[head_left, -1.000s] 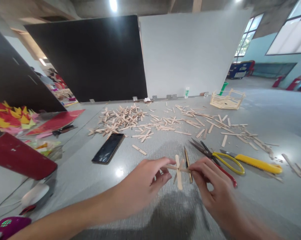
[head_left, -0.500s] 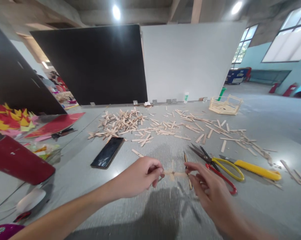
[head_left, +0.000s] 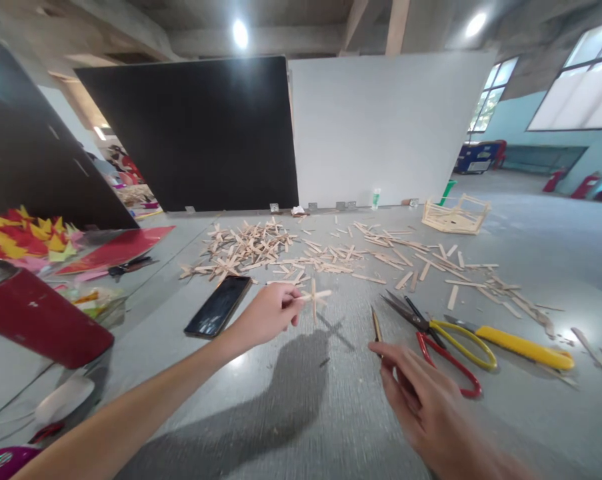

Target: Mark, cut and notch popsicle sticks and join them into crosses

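Pinched in the fingertips of my left hand (head_left: 275, 310) is a small star-shaped piece of crossed wooden sticks (head_left: 315, 297), raised over the table with its shadow below right. My right hand (head_left: 415, 393) holds nothing visible; its fingers are curved and apart, index fingertip over a thin pointed pencil-like tool (head_left: 376, 323). The hand hides that tool's lower end, and I cannot tell whether they touch. Just right of it lie scissors (head_left: 433, 327) with one yellow and one red handle, and a yellow utility knife (head_left: 525, 345).
Loose wooden sticks (head_left: 331, 257) scatter across the grey table, with a pile of stick pieces (head_left: 245, 247) at left. A phone (head_left: 219, 307) lies beside my left forearm. A red flask (head_left: 41, 317) stands at far left, a stick-built frame (head_left: 455, 217) at back right.
My left hand has moved up and slightly left with the stick star. My right hand has come away from the star, staying by the pointed tool. The view has shifted slightly.
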The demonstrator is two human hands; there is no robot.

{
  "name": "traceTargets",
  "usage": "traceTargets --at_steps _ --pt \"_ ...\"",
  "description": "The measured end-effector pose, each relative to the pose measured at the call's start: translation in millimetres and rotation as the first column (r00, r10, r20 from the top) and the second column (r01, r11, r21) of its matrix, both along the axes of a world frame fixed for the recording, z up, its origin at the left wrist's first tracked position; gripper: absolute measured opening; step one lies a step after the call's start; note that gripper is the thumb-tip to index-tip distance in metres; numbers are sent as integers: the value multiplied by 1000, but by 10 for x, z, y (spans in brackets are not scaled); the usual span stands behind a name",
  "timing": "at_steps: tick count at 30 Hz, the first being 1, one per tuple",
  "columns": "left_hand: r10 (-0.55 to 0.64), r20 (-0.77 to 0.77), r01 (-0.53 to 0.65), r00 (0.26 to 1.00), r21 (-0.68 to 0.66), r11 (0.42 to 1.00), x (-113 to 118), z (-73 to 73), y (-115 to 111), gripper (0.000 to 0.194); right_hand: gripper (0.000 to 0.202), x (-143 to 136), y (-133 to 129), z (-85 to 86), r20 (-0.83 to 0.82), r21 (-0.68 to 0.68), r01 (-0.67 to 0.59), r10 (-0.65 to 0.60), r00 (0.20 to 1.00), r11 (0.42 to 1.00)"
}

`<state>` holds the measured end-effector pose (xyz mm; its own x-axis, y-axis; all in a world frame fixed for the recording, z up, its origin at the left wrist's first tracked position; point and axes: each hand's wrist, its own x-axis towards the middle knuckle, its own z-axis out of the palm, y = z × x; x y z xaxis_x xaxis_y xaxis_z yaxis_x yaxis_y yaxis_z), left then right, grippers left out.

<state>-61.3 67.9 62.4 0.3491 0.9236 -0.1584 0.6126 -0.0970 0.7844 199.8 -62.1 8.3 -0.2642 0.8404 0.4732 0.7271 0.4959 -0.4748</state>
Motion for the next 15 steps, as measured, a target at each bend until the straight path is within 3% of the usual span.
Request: traceTargets --at_steps 7,15 --pt "142 -63 -142 988 4 990 -40 -239 332 34 23 -18 41 -65 5 -5 -35 35 999 999" --pt "217 -240 -162 946 229 960 -140 -291 774 36 24 -77 -3 -54 17 24 -64 63 998 998"
